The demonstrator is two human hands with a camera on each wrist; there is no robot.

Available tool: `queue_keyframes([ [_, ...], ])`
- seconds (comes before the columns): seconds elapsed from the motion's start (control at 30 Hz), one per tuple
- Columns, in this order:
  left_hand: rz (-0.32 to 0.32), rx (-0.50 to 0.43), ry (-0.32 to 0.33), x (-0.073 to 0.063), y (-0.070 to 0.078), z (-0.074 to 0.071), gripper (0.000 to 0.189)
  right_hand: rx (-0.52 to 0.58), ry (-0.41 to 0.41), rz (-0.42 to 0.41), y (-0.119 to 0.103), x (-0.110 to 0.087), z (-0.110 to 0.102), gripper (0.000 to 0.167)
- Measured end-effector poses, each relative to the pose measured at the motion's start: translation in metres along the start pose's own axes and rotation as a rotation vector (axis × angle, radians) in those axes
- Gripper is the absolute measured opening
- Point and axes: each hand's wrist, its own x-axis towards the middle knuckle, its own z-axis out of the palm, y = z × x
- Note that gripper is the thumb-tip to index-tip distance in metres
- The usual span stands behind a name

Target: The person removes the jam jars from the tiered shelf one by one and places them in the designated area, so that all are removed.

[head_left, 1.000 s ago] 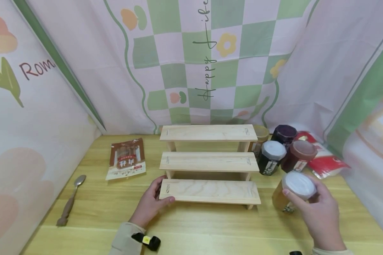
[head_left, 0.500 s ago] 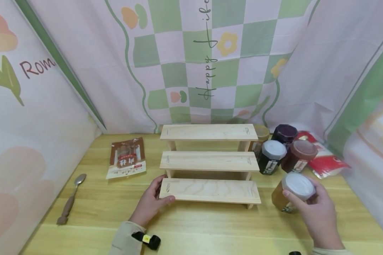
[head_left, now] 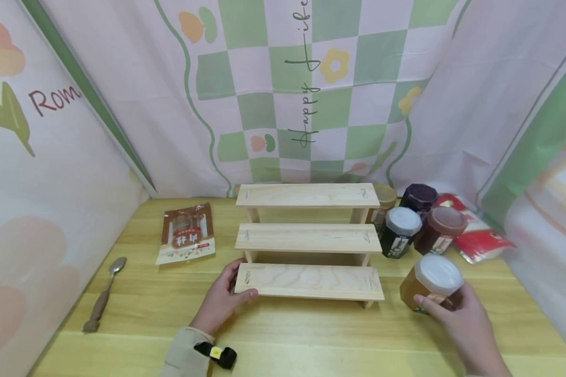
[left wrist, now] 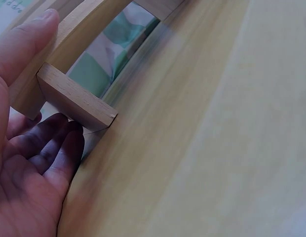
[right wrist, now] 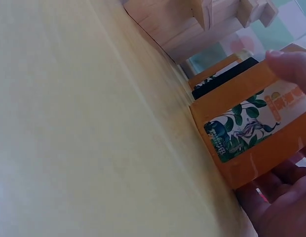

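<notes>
A three-step wooden shelf rack (head_left: pixel 306 280) stands mid-table. At the left end of its lowest step, my left hand (head_left: pixel 224 301) has its thumb over the front edge and its fingers curled behind the end, beside the rack's leg (left wrist: pixel 76 98) in the left wrist view. To the right of the rack, my right hand (head_left: pixel 467 324) grips an octagonal amber jar (head_left: pixel 417 290) with a whitish lid, thumb on the near side and fingers round the far side. In the right wrist view the jar's leaf-patterned label (right wrist: pixel 247 123) shows, and its base is right at the tabletop.
Behind the held jar stand a dark jar with a pale lid (head_left: pixel 402 222), a reddish-brown jar (head_left: pixel 441 230), a purple-black jar (head_left: pixel 420 198) and a yellowish jar (head_left: pixel 384 196). A red packet (head_left: pixel 483 238) lies beside them. At left are a brown packet (head_left: pixel 187 233) and a spoon (head_left: pixel 105 296).
The amber jar has shifted slightly left and turned a little in my right hand, and that hand now sits a bit lower on it. My left hand stays on the rack.
</notes>
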Motion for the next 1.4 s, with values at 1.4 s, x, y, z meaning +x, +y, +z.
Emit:
queue_keyframes([
  [1.4,-0.027,-0.029,-0.005,-0.001,0.002,-0.001,0.088,-0.003,0.112,-0.050,0.010,0.053,0.000,0.062],
])
